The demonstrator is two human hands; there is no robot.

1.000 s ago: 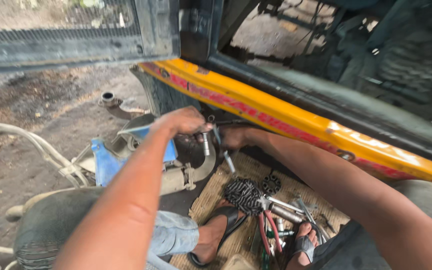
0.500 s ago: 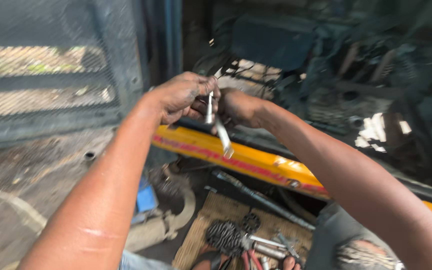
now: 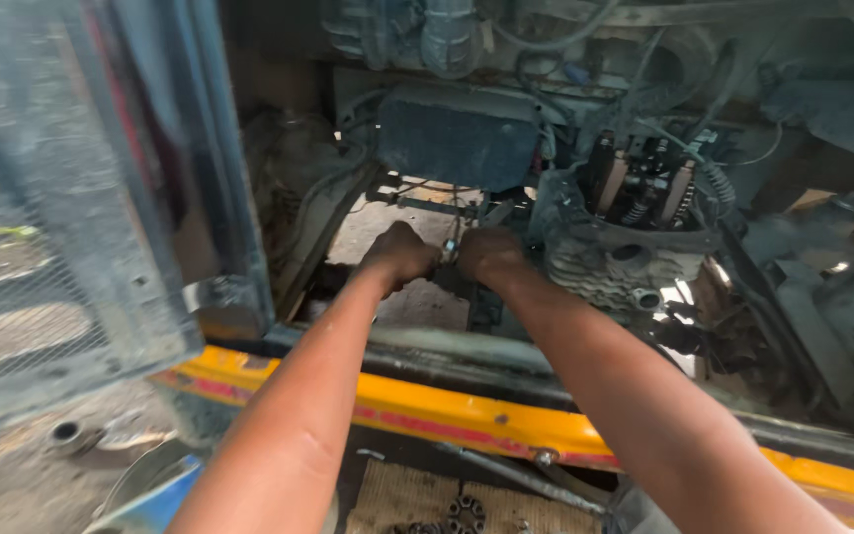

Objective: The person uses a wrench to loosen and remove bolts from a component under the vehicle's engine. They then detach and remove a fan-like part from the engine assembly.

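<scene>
Both your arms reach in over the yellow sill point(image 3: 467, 420) and deep into the vehicle's open bay. Your left hand point(image 3: 402, 255) is balled into a fist, knuckles up, and your right hand point(image 3: 486, 253) sits just beside it, also curled tight. Between the two fists a small metal tool point(image 3: 450, 247) shows, bright at the tip, pinched where the hands meet. Both hands look closed around it, though how much of it each one grips is hidden by the fingers, and I can't tell what kind of tool it is from here.

The hands hover above a dusty patch of floor point(image 3: 387, 222) inside the bay, close in front of a dark blue box-shaped housing point(image 3: 457, 143). Just to the right of your right hand sits the finned engine block point(image 3: 610, 272), grey and grimy, with a cluster of springs and rocker parts point(image 3: 644, 183) exposed on top. Hoses and cables point(image 3: 565, 69) run across the back.

On your left, a mesh door panel point(image 3: 42, 277) stands open, its blue-grey frame point(image 3: 219, 178) upright beside your left forearm. Below the sill, a long metal rod point(image 3: 516, 475) lies on a woven mat point(image 3: 417, 499), with a dark toothed part point(image 3: 467, 512) at the bottom edge. A blue container point(image 3: 155, 499) pokes in at lower left, and a small ring-shaped piece point(image 3: 66, 432) rests on the dirt ground.
</scene>
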